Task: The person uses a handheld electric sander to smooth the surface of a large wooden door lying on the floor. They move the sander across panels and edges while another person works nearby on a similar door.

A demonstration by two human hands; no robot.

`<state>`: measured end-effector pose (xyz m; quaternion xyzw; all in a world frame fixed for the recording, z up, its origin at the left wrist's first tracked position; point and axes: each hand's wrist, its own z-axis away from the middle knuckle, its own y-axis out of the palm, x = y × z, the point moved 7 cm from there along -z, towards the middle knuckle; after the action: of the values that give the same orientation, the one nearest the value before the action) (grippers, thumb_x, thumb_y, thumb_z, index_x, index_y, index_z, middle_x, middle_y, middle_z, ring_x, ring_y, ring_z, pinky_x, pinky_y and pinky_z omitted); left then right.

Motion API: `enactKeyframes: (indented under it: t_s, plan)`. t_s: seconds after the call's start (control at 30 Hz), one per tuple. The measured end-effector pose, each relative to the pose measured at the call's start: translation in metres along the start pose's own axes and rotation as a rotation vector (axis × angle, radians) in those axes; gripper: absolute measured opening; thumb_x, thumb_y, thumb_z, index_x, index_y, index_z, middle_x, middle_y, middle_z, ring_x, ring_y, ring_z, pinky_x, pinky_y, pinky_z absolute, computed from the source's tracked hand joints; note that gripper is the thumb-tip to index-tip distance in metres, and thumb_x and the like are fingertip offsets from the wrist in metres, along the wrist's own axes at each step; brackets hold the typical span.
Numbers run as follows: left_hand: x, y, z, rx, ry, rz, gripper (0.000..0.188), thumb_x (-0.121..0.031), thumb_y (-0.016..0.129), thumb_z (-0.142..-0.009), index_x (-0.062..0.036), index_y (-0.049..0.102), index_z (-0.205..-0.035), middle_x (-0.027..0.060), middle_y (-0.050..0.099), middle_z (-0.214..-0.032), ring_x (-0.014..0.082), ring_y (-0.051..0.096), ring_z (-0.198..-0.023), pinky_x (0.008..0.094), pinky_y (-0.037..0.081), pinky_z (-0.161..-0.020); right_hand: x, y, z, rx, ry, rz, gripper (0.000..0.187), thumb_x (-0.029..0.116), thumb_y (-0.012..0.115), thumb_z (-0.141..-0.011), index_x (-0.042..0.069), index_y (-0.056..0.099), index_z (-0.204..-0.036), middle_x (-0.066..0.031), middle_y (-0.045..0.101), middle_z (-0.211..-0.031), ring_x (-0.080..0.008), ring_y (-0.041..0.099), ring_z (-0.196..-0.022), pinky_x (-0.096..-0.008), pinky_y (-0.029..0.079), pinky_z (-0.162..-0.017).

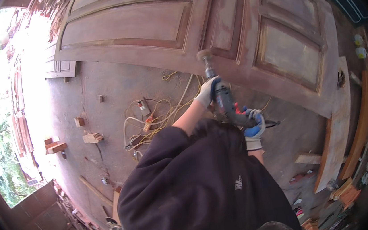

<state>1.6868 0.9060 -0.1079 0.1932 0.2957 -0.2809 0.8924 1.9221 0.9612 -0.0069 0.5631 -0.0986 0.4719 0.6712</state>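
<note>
Both of my hands wear white gloves with blue palms and grip a grey corded power drill [223, 98]. My left hand [208, 91] is wrapped round its front body, just behind the chuck. My right hand [254, 123] closes round the rear handle. A round, brownish sanding head [204, 55] sits at the drill's tip. It lies over the near rail of a large reddish-brown panelled wooden door [153, 55]; whether it touches the wood I cannot tell. The door has several recessed panels, and one panel [292, 54] at the right has pale, patchy wood.
Yellow cords and a pale hose lie tangled on the concrete floor around an orange-and-grey plug piece [148, 122]. Wood blocks [92, 138] are scattered at the left. Long boards [336, 130] lean at the right. A smaller panelled piece [60, 67] stands at the far left.
</note>
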Motion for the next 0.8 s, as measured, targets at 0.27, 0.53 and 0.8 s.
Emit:
enactKeyframes:
  t_s: [0.27,0.53,0.8]
  plan:
    - [0.008,-0.047,0.022,-0.045,0.128,0.127,0.031,-0.027,0.067,-0.084,-0.0051,0.066,-0.106,0.0060,0.067,-0.093,0.0168,0.064,-0.083,0.0305,0.051,-0.075,-0.018,0.030,0.002,0.169,0.069,0.091,0.013,0.018,0.053,-0.084,0.008,0.047,-0.077,-0.0041,0.045,-0.073,-0.0224,0.050,-0.080,-0.0492,0.035,-0.103]
    - [0.015,0.059,0.004,0.138,-0.184,0.205,0.031,-0.027,0.073,-0.079,-0.0050,0.069,-0.100,0.0021,0.066,-0.084,0.0122,0.060,-0.074,0.0302,0.050,-0.069,0.028,-0.016,0.035,-0.269,-0.138,0.114,0.017,0.020,0.053,-0.085,0.009,0.046,-0.074,-0.0059,0.046,-0.072,-0.0238,0.052,-0.084,-0.0530,0.034,-0.105]
    - [0.065,0.194,0.009,0.294,-0.195,-0.244,0.043,-0.037,0.074,-0.075,-0.0038,0.070,-0.102,0.0086,0.070,-0.093,0.0176,0.065,-0.083,0.0329,0.051,-0.076,0.094,-0.091,0.069,-0.366,-0.397,0.013,0.014,0.018,0.055,-0.083,0.008,0.052,-0.074,-0.0057,0.049,-0.071,-0.0259,0.055,-0.082,-0.0521,0.036,-0.103]
